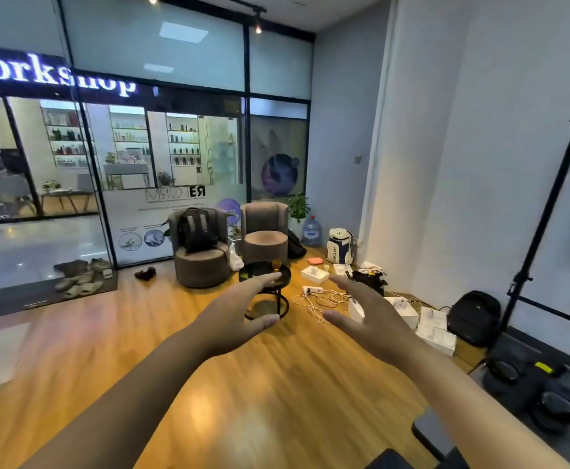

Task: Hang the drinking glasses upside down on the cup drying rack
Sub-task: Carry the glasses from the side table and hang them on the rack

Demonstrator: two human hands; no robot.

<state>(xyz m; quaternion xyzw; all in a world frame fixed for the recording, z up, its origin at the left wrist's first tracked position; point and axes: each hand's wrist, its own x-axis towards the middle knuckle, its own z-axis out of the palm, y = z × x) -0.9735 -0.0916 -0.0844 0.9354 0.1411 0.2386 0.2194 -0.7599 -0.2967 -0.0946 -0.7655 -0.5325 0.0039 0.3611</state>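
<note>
I see my left hand (234, 316) and right hand (371, 319) stretched forward, fingers spread, holding nothing. Well beyond them stands a round black side table (253, 272), bearing a small amber drinking glass (276, 265) just above my left fingertips.

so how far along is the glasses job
Nothing looks done: no drying rack shows, and the only glass in view, a small amber glass, stands upright on the round black side table across the room. Both hands, left hand and right hand, are open and empty. All hanging remains.
</note>
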